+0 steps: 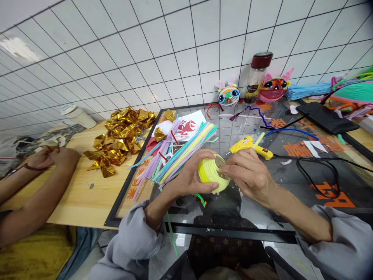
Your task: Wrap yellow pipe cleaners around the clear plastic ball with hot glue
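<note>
My left hand (189, 175) is closed around a small round object wrapped in yellow pipe cleaner (210, 173), held just above the glass table top (291, 182). My right hand (247, 171) grips the same object from the right, with its fingers curled over the clear end. A green pipe cleaner end (200, 199) dangles below it. A bundle of pastel pipe cleaners (177, 153) lies just left of my hands. A yellow glue gun (250, 146) rests on the glass right behind my right hand.
A pile of gold foil bows (121, 136) lies on the wooden table at left. Another person's hands (52, 155) rest at the far left. Two painted masks (229, 95) and a jar (258, 77) stand by the tiled wall. A black cable (317, 163) and a dark case (326, 116) lie at right.
</note>
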`<state>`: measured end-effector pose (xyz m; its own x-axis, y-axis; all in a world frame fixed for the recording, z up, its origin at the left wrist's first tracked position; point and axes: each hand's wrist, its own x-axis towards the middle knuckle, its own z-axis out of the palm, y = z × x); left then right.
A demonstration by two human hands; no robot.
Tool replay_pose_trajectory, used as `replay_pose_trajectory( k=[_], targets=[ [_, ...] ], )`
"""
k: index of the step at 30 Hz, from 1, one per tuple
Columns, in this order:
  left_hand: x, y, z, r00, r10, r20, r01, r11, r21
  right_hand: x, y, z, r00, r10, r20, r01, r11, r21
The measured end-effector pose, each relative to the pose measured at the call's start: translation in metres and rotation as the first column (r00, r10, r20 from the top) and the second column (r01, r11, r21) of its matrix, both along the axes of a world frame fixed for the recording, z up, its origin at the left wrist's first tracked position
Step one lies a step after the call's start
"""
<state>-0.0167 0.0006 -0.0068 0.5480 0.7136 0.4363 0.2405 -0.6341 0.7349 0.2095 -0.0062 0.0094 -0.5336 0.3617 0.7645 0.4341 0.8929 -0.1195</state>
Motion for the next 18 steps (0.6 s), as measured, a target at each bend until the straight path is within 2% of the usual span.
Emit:
replay_pose_trajectory(
  k=[4, 12, 18],
  targets=[
    [-0.0009, 0.0001, -0.0002, 1.000, -0.012, -0.011, 0.012, 0.998, 0.054, 0.0002, -0.0003, 0.0003, 1.000, -0.003, 0.007, 0.003, 1.000, -0.002],
    [-0.0006, 0.0011, -0.0034, 1.000, -0.014, 0.007, 0.014, 0.999, 0.037, 0.0004, -0.0007, -0.0001, 1.000, -0.001, -0.009, 0.001, 1.000, -0.010],
    [-0.0010, 0.0021, -0.0014, 0.999, -0.006, -0.050, 0.009, 0.998, 0.056, 0.0001, -0.0009, -0.0016, 1.000, -0.002, -0.018, 0.001, 1.000, -0.021]
  ],
)
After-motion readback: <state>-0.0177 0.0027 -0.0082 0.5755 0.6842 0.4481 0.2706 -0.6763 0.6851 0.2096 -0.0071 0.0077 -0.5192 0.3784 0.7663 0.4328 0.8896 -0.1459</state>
